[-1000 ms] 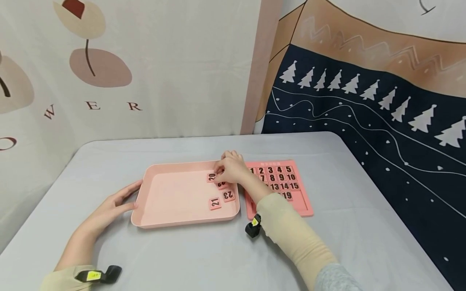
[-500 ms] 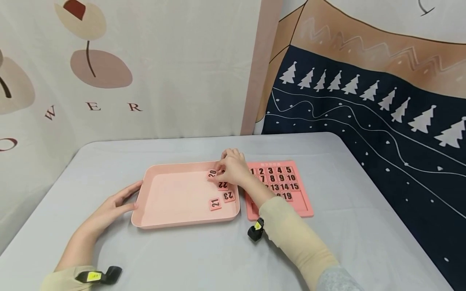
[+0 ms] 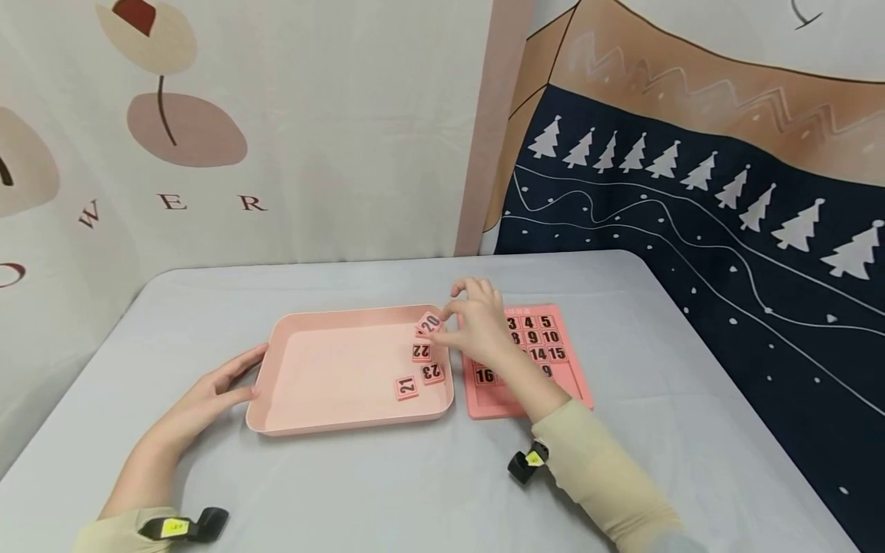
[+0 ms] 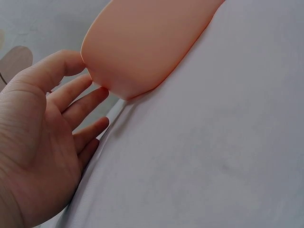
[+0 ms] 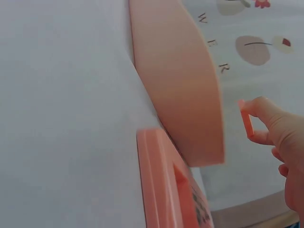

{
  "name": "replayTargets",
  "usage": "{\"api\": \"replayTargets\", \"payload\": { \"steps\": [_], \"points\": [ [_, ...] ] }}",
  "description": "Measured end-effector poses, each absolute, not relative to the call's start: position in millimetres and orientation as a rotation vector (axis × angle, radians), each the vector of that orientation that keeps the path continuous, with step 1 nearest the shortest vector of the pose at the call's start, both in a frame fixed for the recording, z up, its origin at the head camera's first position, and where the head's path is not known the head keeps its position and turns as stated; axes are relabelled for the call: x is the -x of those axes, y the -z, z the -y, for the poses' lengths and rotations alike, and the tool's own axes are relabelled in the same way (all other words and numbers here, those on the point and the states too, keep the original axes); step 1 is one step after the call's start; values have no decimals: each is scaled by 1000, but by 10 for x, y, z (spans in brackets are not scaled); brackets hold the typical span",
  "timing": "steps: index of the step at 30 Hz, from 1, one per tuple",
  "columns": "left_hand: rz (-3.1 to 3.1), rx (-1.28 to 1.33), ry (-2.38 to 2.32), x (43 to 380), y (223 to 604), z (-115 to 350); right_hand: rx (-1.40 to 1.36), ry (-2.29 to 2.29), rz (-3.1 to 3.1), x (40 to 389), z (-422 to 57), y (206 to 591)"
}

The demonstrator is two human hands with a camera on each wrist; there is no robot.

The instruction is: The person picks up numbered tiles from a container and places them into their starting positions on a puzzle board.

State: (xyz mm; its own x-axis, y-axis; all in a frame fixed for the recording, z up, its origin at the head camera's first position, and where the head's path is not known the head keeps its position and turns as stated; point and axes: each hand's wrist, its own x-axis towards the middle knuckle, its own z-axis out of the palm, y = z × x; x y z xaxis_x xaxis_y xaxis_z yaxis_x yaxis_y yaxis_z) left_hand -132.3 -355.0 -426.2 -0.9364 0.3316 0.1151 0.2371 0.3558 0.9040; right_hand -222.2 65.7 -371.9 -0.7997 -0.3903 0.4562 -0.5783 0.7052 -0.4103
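**Head view: tile 20 lifted at the tray's far right corner**

Head view showed, nearest, the left hand (image 3: 207,395) lying on the grey surface (image 3: 387,491), fingers straight and relaxed, fingertips against the left wall of the pink tray (image 3: 325,422); it held nothing. Inside the tray, toward its right end, lay tile 21 (image 3: 407,386), then tile 23 (image 3: 432,372) and tile 22 (image 3: 421,352), all flat with digits upright to the viewer. Just right of the tray lay the number board (image 3: 570,384), its long axis running away from the person, rows of numbered tiles seated in it. Farther back, the right hand (image 3: 480,330) pinched tile 20 (image 3: 429,323) between thumb and fingertips, above the tray's far right corner. That square tile was tilted, its digits rotated counter-clockwise. Right wrist view showed it edge-on (image 5: 246,118), raised clear of the tray.
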Motion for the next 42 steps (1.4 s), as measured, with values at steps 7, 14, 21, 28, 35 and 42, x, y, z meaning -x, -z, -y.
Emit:
{"api": "replayTargets", "payload": {
  "steps": [7, 14, 21, 28, 35, 42],
  "points": [
    [-2515, -529, -1647, 1339, 4270, 3539, -688, -793, 2485, 2027, -1060, 3681],
    [-2519, -510, -1633, 1335, 4260, 3538, -565, -773, 2514, 1845, -1530, 3706],
    [-2518, -506, -1635, 1322, 4259, 3560, -477, -646, 2551, 1672, -1888, 3810],
    [-2524, -505, -1627, 1321, 4258, 3564, -382, -594, 2594, 1550, -2131, 3924],
    [-2525, -502, -1626, 1327, 4263, 3561, -307, -570, 2638, 1509, -2265, 4035],
    [-2525, -491, -1618, 1326, 4252, 3544, -279, -519, 2650, 1502, -2308, 4109]
  ]
}}
